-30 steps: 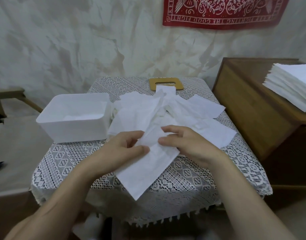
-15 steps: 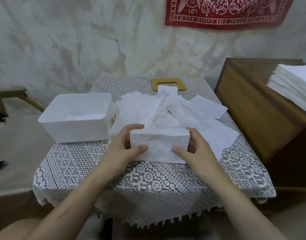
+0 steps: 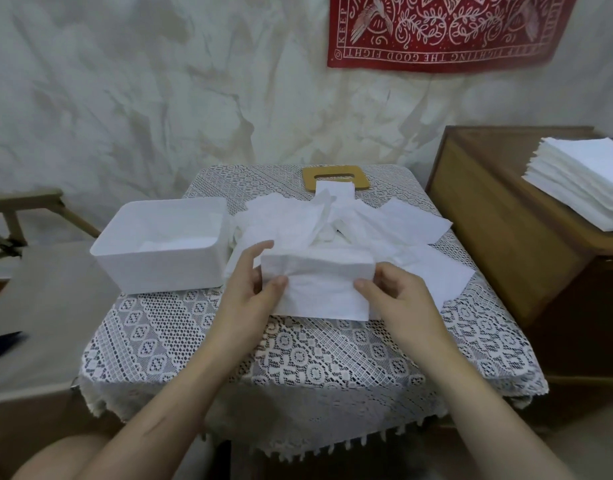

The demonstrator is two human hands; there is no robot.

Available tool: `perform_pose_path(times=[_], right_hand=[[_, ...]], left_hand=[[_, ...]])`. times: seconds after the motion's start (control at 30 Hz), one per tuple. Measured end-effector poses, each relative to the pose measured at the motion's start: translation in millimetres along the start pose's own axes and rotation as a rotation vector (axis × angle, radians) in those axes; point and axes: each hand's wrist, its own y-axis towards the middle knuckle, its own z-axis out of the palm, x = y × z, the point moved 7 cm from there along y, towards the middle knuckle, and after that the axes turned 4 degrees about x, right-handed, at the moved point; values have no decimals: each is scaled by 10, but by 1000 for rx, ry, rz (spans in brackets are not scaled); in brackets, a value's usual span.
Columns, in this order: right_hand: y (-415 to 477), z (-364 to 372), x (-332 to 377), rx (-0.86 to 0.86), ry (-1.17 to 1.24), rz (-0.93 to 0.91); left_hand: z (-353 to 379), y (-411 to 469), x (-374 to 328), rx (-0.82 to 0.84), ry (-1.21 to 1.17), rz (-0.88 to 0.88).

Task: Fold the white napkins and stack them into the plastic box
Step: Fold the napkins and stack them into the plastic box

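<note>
I hold a folded white napkin [image 3: 318,285] just above the lace-covered table [image 3: 298,362]. My left hand [image 3: 249,289] pinches its left edge, thumb on top. Its right edge is pinched by my right hand [image 3: 395,292]. Behind the napkin lies a loose pile of unfolded white napkins [image 3: 336,223]. The white plastic box [image 3: 159,268] stands to the left of my hands, open on top, with white napkins lying flat inside.
A wooden lid with a slot [image 3: 336,178] lies at the table's far edge. A wooden cabinet [image 3: 505,230] at the right carries a tall stack of white napkins [image 3: 585,181]. A wooden frame [image 3: 24,209] stands at the left.
The napkin, held slanted and long a second ago, is now folded into a compact rectangle. Both hands have moved apart to its left and right edges and lifted it slightly.
</note>
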Motion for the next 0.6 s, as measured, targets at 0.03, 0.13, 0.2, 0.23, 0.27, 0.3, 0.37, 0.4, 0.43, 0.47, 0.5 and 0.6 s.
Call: perform_pose_path(times=[0.03,0.13,0.2,0.23,0.27,0.3,0.37,0.4,0.43,0.47,0.5,0.6], right_hand=[[20,-5,97,-18,14,-17],[122,100,401,-32,88,-50],[236,270,604,-34,130,-63],[298,384,699,-30,142,-66],[358,517,793,-20,148,-66],[424,665,883,-8,150,-62],[563,987,1050,28,132,-50],[640,1142,1108,43,108,-41],[717,1283,1153,52,75,-28],[795,1405,1182,51,37,-9],[869,1507,1201,47,-1,9],[1052,1721,1172,41,-146,71]], left_hand=[[-79,-9,-81,-20,-3,-4],[-401,-9,-297,-72,-72,-40],[-694,-13,-408,-115,-52,-43],[-862,-19,-444,-138,-6,-39],[-1049,-17,-460,-170,57,-29],[-1225,0,-476,-192,118,-19],[-1578,65,-504,-257,191,-29],[-1756,116,-512,-297,225,-40],[-1918,172,-527,-331,272,-55],[-2072,241,-516,-358,332,-74],[-2188,318,-495,-363,403,-92],[-2382,531,-324,-332,592,-163]])
